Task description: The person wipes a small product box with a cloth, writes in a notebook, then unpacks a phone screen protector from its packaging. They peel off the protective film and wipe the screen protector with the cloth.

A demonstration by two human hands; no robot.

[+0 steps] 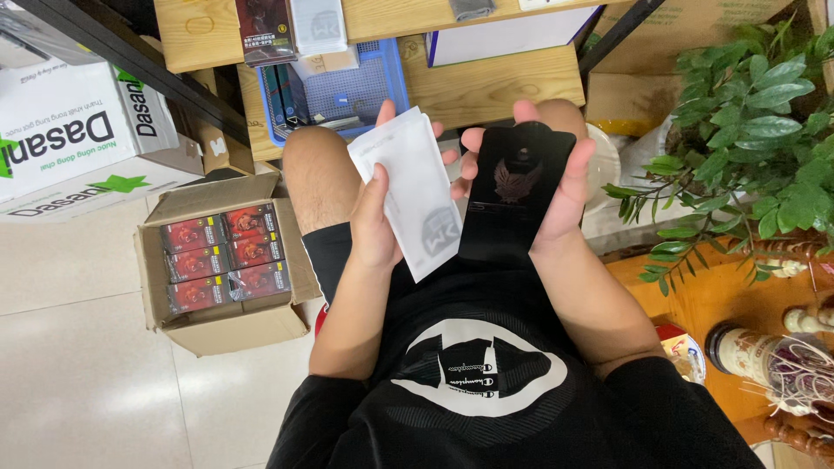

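A white sleeve (pixel 417 200) is pinched by the left hand (pixel 375 221), thumb on top, over the lap. Beside it, a black card (pixel 519 193) is cradled in the right hand (pixel 556 187), fingers curled round its edges. An open box (pixel 228 265) of red packs is parked on the floor, left.

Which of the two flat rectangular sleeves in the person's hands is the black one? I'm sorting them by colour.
The black flat sleeve with the faint winged emblem, held in the right hand. The white flat sleeve beside it sits in the left hand.
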